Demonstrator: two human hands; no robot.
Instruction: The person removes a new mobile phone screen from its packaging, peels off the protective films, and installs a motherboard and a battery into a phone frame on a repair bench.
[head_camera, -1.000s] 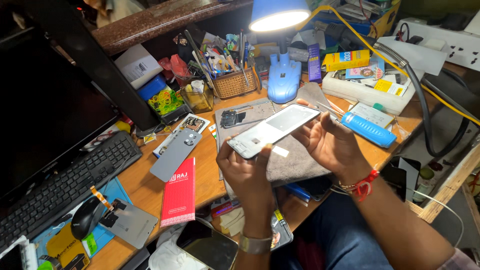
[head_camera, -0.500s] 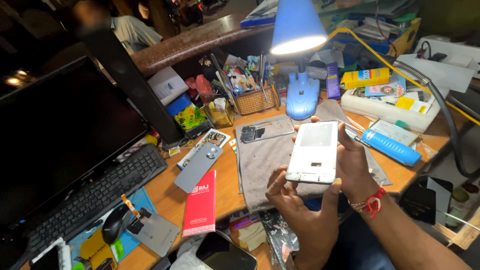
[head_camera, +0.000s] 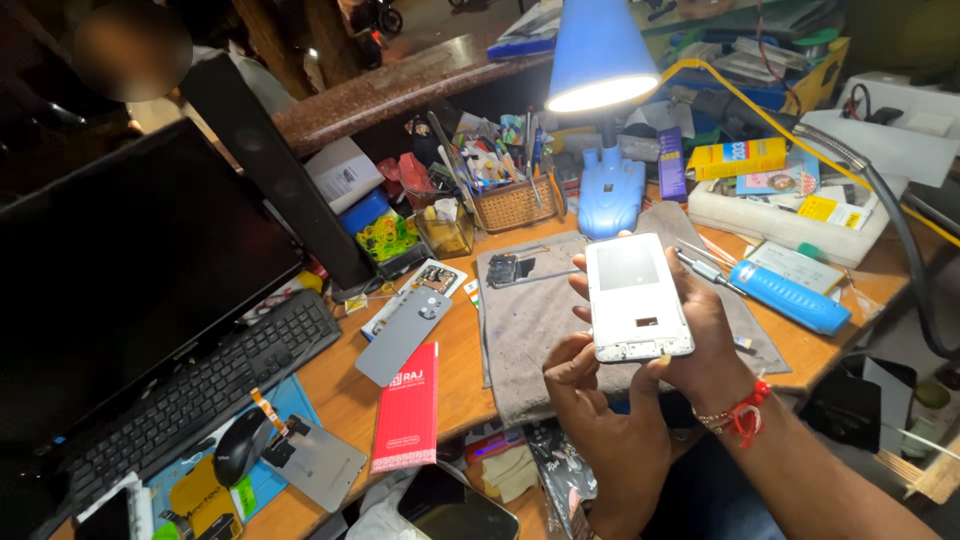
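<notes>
Right hand (head_camera: 705, 345) cradles the white rectangular phone frame (head_camera: 637, 297) from behind, grip closed on its edges, above the grey work mat (head_camera: 530, 320). Left hand (head_camera: 590, 390) pinches the frame's bottom edge at 6 o'clock. Best kept steady, thumbs off the inner parts.

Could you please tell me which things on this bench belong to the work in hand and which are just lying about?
In hand: white opened phone frame, held by right hand; left hand at its lower edge.

Lying about: grey phone back cover, red flat box, blue cylindrical tool, black keyboard, wicker basket.
</notes>
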